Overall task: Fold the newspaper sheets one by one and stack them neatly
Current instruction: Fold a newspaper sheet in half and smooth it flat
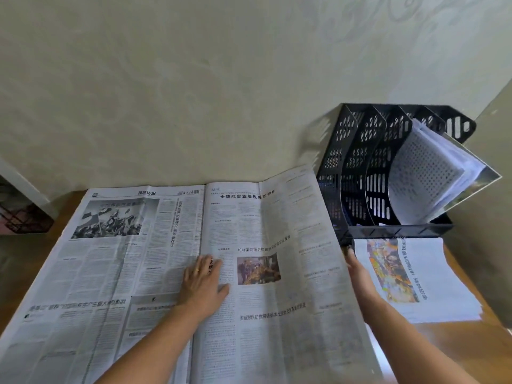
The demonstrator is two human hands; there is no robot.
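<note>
Open newspaper sheet point(171, 273): a full double-page spread of grey newsprint, lying unfolded on the brown bench point(471, 345) and covering most of it; its far edge lies near the foot of the pale wall point(194, 92).
Left page: dense columns of small print, a large black-and-white photograph near the top, and a bold headline low down.
Right page: a bold headline at the top and a small colour photograph near the middle; the outer right edge rises off the bench, so the page slopes up toward the right.
Centre crease: a straight vertical fold line that runs from the far edge to the near edge between the two pages.
Left hand point(203, 281): rests palm down on the spread, across the centre crease; the fingers point(206, 263) lie straight and slightly spread, flat on the paper; a ring shows on one of them.
Right hand point(360, 275): at the raised right edge of the sheet, largely behind it; only a fingertip and the side of the hand show, and whether its fingers pinch the paper cannot be told.
Folded newspaper stack point(421, 284): just right of the open sheet, a neat pile with a colour photograph and vertical headline on its top face.
File rack point(368, 173): black perforated plastic with several upright dividers, behind the stack against the wall; loose printed papers point(426, 173) lean in its rightmost slot.
</note>
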